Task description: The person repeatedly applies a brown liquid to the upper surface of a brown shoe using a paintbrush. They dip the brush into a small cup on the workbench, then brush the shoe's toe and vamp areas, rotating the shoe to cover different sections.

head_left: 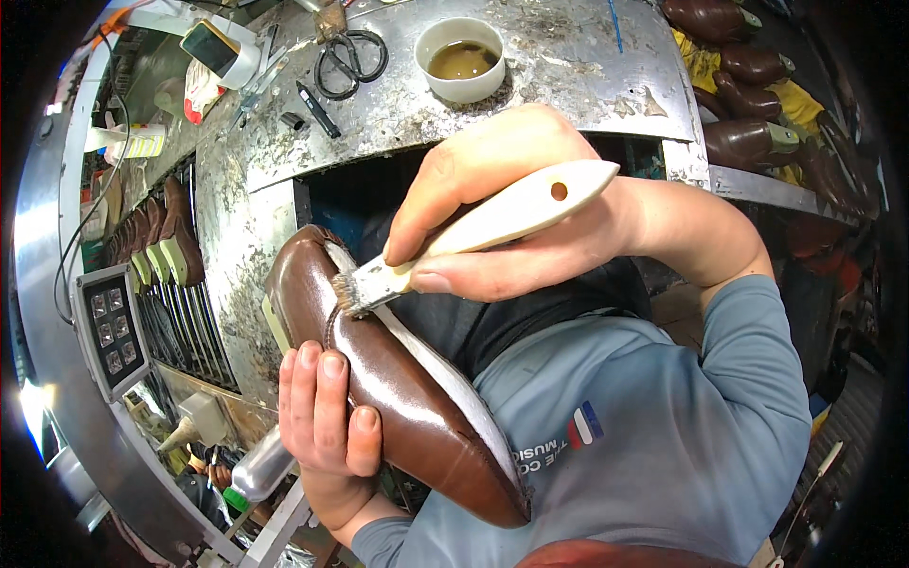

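Evidently the brown shoe is held clear of the bench, nearer the person than the white bowl and to its left. It should handle as a fairly stiff, solid body of modest weight, its glossy skin probably slick and easily marked, so a broad grip low on the flank looks safer than one on the polished top or the pale opening edge. The left hand has such a grip, its fingers curled against the side; the right hand pinches the brush between thumb and fingers, bristles touching the shoe near that edge. The metal bench, scuffed and stained, carries the bowl of yellowish liquid; left of the bowl lie black-handled scissors and, farther left, a black marker. Well left of the bowl stand racked shoes and a lamp panel; well right of it, more brown shoes lie with yellow cloth.
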Tool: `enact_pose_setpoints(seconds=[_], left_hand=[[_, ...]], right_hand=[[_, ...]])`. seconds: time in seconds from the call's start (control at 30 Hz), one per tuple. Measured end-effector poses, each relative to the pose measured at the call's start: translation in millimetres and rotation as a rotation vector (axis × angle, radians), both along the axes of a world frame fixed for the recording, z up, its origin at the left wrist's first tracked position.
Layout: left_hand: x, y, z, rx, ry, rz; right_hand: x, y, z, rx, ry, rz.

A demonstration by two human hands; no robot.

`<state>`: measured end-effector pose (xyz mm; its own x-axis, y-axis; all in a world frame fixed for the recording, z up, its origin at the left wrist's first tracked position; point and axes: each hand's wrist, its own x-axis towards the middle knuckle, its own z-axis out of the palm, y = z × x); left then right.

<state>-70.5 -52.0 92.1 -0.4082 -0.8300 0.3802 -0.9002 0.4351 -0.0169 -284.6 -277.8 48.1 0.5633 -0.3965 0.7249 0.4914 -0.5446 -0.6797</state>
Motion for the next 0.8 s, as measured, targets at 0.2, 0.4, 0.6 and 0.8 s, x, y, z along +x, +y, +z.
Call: enact_pose_setpoints(seconds=[0.2,0.4,0.6,0.8], left_hand=[[-2.9,3.2,6.8,0.025,-0.006,0.019],[2.5,-6.7,0.5,-0.022,-0.035,0.032],[11.5,-20.0,-11.6,-0.094,-0.054,0.066],[19.7,-26.7,-23.2,-0.119,-0.018,0.126]], right_hand=[[3.3,-0.9,4.7,0.067,0.039,0.068],[-12.4,6.4,12.6,0.199,0.153,0.257],[-24.3,7.5,26.2,0.119,0.109,0.273],[-27.9,10.7,37.3,0.037,0.100,0.222]])
